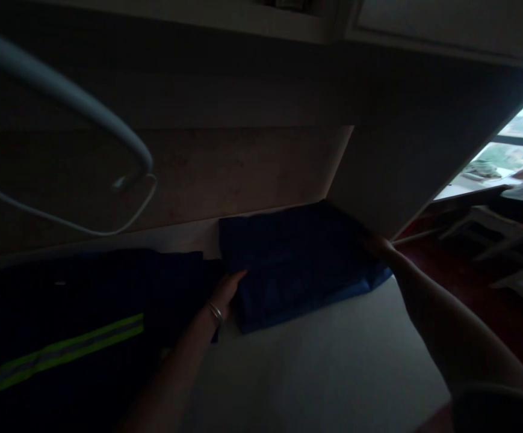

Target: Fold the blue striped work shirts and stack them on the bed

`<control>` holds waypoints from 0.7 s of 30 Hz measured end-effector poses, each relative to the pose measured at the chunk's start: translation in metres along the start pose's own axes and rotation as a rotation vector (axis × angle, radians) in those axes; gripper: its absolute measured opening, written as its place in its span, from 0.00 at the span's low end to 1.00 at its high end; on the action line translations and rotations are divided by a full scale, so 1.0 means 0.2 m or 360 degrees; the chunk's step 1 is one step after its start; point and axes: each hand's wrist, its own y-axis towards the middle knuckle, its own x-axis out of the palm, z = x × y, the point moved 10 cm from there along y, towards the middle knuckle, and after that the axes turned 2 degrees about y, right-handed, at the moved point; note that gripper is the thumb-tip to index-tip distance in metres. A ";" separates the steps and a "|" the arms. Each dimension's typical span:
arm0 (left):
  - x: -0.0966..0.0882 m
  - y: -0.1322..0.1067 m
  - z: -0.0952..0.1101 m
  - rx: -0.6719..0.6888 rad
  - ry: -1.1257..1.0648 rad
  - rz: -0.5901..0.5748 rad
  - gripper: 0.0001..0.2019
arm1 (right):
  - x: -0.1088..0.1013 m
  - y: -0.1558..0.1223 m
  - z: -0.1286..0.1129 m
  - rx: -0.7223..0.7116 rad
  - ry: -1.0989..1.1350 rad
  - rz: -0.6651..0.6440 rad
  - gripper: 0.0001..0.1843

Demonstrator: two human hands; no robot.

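Observation:
A folded blue garment (pixel 297 264) lies on a pale shelf (pixel 333 361) inside a dim cupboard, pushed against the back wall. My left hand (pixel 227 288), with a bracelet on the wrist, presses against the garment's left edge, fingers closed round the fabric. My right hand (pixel 376 245) touches the garment's right end near the cupboard's side wall; its fingers are lost in shadow. To the left lies a dark garment with a yellow-green reflective stripe (pixel 67 349).
A pale curved hanger or rail (pixel 85 108) with a thin wire loop crosses the upper left. The cupboard's side panel (pixel 401 162) stands at the right. Beyond it are a bright window (pixel 518 138), a reddish floor and pale furniture.

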 end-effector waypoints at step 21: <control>-0.12 -0.38 -0.11 0.0679 0.1258 0.0426 0.30 | 0.45 -0.61 -0.10 -0.0574 -0.0682 0.0068 0.33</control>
